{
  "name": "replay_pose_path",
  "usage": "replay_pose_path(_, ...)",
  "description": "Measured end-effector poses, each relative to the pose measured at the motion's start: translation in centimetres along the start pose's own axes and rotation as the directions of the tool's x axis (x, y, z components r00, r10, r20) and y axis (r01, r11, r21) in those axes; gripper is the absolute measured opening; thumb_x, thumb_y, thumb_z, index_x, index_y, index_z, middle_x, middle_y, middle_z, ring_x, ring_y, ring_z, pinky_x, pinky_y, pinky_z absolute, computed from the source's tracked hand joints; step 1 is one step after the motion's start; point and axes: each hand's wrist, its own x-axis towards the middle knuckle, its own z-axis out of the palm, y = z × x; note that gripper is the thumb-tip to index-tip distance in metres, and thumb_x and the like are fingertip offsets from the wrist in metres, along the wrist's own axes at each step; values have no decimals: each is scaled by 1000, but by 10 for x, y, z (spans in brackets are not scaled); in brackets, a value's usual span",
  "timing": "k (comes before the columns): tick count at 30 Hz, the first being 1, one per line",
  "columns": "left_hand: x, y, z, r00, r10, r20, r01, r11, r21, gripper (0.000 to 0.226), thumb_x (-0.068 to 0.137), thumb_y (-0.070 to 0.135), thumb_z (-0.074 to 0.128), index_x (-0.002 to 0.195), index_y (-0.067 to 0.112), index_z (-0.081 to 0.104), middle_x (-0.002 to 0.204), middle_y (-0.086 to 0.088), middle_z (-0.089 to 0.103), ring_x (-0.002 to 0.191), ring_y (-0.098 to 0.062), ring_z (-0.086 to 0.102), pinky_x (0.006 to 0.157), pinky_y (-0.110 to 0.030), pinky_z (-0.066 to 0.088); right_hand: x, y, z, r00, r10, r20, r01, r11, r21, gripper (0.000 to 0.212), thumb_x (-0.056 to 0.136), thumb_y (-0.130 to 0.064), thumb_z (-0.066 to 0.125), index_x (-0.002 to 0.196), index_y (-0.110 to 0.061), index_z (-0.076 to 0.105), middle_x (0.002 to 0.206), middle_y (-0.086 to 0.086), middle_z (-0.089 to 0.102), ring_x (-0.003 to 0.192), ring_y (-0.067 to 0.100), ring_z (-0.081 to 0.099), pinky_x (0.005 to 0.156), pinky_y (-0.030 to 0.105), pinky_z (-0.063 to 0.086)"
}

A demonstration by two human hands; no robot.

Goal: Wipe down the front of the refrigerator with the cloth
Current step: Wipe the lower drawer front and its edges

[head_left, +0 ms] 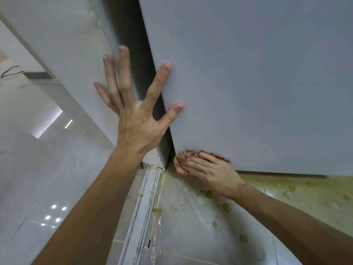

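Cloth (181,159) under flat right hand (212,172) | left hand (138,121) splayed on refrigerator (248,83)

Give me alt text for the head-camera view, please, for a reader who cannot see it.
The right hand presses a pink patterned cloth flat against the bottom left corner of the plain grey refrigerator front. The left hand, fingers spread, braces on the front's left edge, above a stained pale tiled floor.

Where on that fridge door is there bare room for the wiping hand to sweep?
The refrigerator front is bare above and right of the cloth. Crowded at its left edge, where the left hand braces, and the bottom corner under the right hand.
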Motion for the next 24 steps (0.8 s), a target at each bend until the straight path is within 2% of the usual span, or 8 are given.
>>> replay_pose_path(3, 1, -2, 1, 1000, 3, -9, -3, 1000, -26, 80, 96, 69, 60, 158, 60, 10, 160, -20, 2, 150, -54, -1, 117, -81, -2, 23, 4, -17, 958, 131, -255, -135, 991, 2, 55, 104, 1, 24, 153, -12, 46, 158, 5, 49, 149, 18, 38, 132, 38, 3)
replay_pose_path(6, 0, -2, 2, 1000, 2, -30, -3, 1000, -11, 87, 96, 69, 60, 155, 63, -5, 160, -20, 2, 149, -54, 0, 117, -81, -1, 39, -3, -13, 930, 198, -308, -213, 977, -14, 52, 109, -5, 25, 149, -16, 56, 154, 3, 54, 146, 20, 47, 132, 39, 5)
replay_pose_path(9, 1, -1, 1, 1000, 3, -15, -3, 1000, 2, 86, 97, 68, 60, 157, 61, -1, 160, -19, 5, 150, -55, 2, 117, -81, 1, 32, -14, 5, 992, 114, -47, -117, 991, -66, 55, 95, -4, 38, 141, -17, 65, 145, 3, 64, 136, 20, 59, 132, 40, 4)
replay_pose_path(12, -2, 3, -1, 1000, -26, 4, 26, 1000, -13, 74, 98, 64, 62, 159, 46, 24, 163, -29, 9, 150, -55, 6, 117, -81, 5, 1, -19, 22, 964, -46, 261, 64, 996, -58, 62, 88, -18, 36, 146, -16, 57, 152, 1, 57, 142, 16, 53, 131, 37, -8)
replay_pose_path(16, -6, 9, 2, 999, -11, -34, 11, 1000, 13, 65, 101, 56, 63, 156, 32, 36, 161, -30, 16, 150, -51, 11, 118, -79, 9, -43, -3, 24, 947, -39, 319, 40, 999, 4, 60, 88, -17, 39, 146, -13, 54, 150, 0, 59, 137, 15, 57, 131, 33, -6)
replay_pose_path(18, -9, 15, 6, 997, 26, -73, -24, 999, 23, 60, 103, 46, 62, 156, 29, 39, 160, -25, 16, 149, -50, 15, 119, -76, 11, -56, 11, 7, 971, 18, 238, -28, 999, 39, 61, 86, -9, 40, 145, -11, 50, 146, 4, 62, 134, 19, 61, 130, 35, 6)
replay_pose_path(20, -11, 24, 11, 991, 71, -111, -67, 997, 35, 58, 101, 28, 64, 154, 26, 41, 161, -28, 24, 148, -50, 20, 118, -74, 14, -59, 28, -16, 993, 119, -10, -119, 992, 44, 66, 82, -1, 38, 146, -10, 51, 149, 8, 58, 137, 23, 58, 129, 38, 11)
replay_pose_path(24, -9, 50, 17, 984, 115, -137, -114, 993, 15, 75, 87, 2, 66, 154, 23, 40, 160, -26, 26, 149, -50, 21, 124, -64, 9, -45, 59, -65, 827, 345, -443, -350, 934, 74, 79, 83, 20, 44, 155, -13, 47, 167, 3, 31, 158, 18, 24, 131, 41, 8)
